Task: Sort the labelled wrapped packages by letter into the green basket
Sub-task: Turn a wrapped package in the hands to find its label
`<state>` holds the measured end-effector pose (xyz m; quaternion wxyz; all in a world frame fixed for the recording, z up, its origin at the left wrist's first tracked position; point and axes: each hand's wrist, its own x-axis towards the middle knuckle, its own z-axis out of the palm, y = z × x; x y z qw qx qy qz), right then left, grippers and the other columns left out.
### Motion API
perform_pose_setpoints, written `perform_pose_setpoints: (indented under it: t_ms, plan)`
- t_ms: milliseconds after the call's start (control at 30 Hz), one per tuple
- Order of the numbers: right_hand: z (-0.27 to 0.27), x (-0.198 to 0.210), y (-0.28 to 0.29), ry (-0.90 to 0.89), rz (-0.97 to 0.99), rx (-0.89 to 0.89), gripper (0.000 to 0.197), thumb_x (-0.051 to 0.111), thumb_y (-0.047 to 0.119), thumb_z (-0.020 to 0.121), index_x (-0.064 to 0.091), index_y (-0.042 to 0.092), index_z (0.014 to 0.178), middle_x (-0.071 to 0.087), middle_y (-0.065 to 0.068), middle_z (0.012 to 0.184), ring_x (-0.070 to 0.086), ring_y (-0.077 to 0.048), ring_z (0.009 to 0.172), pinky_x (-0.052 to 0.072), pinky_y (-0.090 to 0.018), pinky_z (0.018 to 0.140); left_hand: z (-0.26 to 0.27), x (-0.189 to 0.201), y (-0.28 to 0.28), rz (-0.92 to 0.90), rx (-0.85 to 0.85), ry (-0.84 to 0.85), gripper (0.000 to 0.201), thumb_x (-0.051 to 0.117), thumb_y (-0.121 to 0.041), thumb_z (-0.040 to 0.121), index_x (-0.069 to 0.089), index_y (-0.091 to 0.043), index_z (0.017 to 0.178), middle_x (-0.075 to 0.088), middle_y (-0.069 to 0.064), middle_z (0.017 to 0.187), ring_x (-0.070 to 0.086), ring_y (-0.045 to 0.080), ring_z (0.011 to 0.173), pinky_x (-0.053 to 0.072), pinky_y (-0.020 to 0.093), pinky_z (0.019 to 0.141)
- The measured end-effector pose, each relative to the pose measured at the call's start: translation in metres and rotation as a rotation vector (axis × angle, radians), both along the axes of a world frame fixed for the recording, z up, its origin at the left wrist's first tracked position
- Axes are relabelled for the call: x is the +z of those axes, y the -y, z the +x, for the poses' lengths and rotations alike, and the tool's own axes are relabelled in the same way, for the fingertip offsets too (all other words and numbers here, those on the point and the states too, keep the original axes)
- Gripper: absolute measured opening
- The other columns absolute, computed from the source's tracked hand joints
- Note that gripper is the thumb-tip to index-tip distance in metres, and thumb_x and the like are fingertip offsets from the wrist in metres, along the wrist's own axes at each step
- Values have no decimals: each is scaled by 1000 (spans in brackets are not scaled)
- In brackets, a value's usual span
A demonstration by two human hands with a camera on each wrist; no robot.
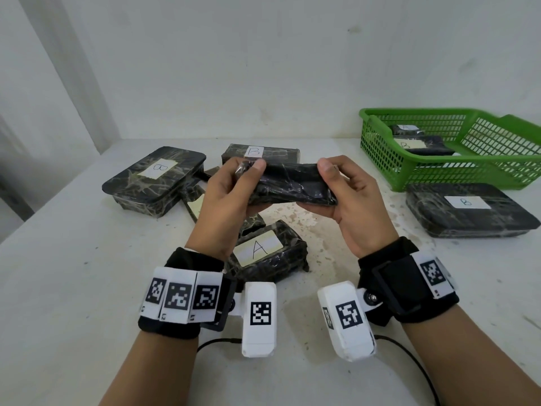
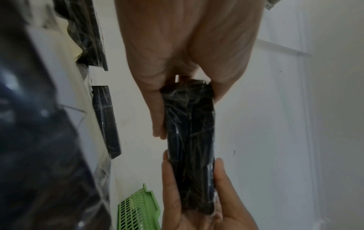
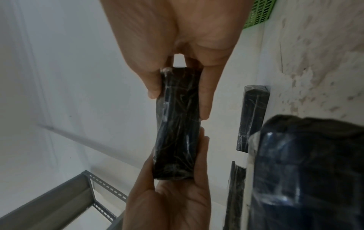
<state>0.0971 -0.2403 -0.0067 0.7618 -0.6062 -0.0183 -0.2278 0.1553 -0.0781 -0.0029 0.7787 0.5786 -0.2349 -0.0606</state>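
held package (image 1: 292, 184): black wrapped block, raised above the table between both hands; no label shows in any view, so its letter cannot be told
left hand (image 1: 227, 194): thumb on top and fingers beneath, pinching the package's left end
right hand (image 1: 355, 200): thumb on top, fingers curled under the right end; fingertips hidden in the head view
green basket (image 1: 439, 177): far right on the table, its right side cut off; holds wrapped packages, one marked b (image 1: 421, 145), the rear one's letter too small to read
table (image 1: 87, 259): three b packages and an a package (image 1: 268, 253), partly hidden behind the left wrist
small pieces by the left hand: mostly covered, labels unreadable
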Motion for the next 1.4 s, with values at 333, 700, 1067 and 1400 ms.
perform_pose_setpoints:
  t_ms: [333, 700, 1067, 1400]
  plan:
    - [-2, 2, -3, 27, -49, -93, 16, 66, 26, 86, 60, 12, 81, 69, 2, 76, 71, -15, 78, 60, -33, 61, -6, 1, 2, -17, -22, 20, 16, 61, -24, 90, 59, -11, 99, 72, 1, 91, 72, 17, 91, 60, 34, 75]
    - [-2, 3, -2, 20, -64, -119, 21, 69, 20, 87, 57, 4, 82, 66, 3, 71, 70, -14, 72, 60, -32, 60, -8, 1, 2, 4, -71, 8, 41, 66, -28, 79, 59, -7, 114, 74, 5, 103, 72, 20, 99, 60, 33, 76]
    - [-2, 2, -1, 3, -69, -110, 20, 73, 11, 84, 53, 7, 80, 65, -1, 76, 71, -15, 75, 59, -29, 60, -7, -1, 2, 27, -76, 15, 33, 58, -26, 93, 57, -5, 119, 72, 9, 111, 70, 21, 106, 60, 37, 81]
    - [-1, -1, 1, -8, -107, 41, 17, 71, 6, 85, 59, 15, 92, 70, 3, 90, 72, -18, 91, 60, -33, 76, 0, -1, -2, -1, -1, -29, 13, 46, -13, 103, 57, -8, 106, 73, 8, 102, 71, 25, 100, 60, 36, 76]
